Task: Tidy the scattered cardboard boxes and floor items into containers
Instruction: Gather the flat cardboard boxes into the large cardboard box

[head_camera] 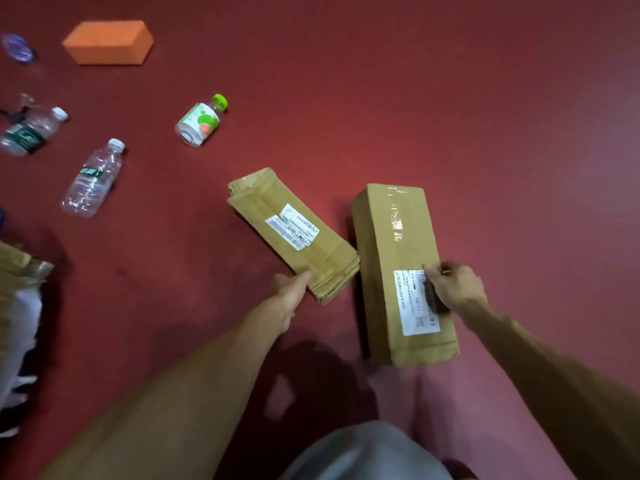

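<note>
Two cardboard boxes gripped, one per hand: the gathering step.
Above the red floor [485,98], the right hand [455,285] curls round the tall box [398,244] at its right edge. The left hand [292,292] pinches the flattened box [277,216] at its near end. Next, probably, both need carrying to a container.

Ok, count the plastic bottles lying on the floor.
3. A green-capped bottle lies up-left of the flattened box; a clear water bottle lies further left; a second water bottle sits near the left edge. The blurred purplish thing at top left might be another.
</note>
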### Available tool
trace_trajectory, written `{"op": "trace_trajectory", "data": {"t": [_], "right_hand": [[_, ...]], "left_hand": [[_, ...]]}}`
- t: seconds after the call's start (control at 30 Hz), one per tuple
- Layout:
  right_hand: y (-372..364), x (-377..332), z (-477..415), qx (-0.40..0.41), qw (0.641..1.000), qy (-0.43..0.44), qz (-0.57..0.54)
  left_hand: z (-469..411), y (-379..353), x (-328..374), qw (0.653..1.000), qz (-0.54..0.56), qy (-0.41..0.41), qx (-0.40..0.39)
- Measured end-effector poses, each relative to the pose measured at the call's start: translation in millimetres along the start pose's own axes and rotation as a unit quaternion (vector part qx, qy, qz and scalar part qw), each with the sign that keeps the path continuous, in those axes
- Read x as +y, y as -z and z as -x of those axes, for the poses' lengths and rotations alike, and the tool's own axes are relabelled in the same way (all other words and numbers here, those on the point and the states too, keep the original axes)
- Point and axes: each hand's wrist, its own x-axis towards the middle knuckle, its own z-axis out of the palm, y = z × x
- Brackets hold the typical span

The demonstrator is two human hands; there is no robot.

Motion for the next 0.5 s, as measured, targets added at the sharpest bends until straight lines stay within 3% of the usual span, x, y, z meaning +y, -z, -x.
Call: {"op": "trace_trajectory", "data": {"t": [0.1, 0.23, 0.5], "right_hand": [[-2.4, 9.8, 8.7, -0.093, 0.992, 0.010, -0.087], [-3.3, 15.0, 10.3, -0.181, 0.962, -0.004, -0.205], [-3.1, 12.5, 16.7, -0.205, 0.927, -0.075, -0.304]], "left_hand": [[0.6, -21.7, -4.8, 0.998, 0.060, -0.013, -0.018], [-7.1, -28.6, -9.9, 0.995, 0.032, -0.062, 0.075], [-10.7, -6.6, 1.5, 0.990, 0.125, -0.035, -0.048]]}}
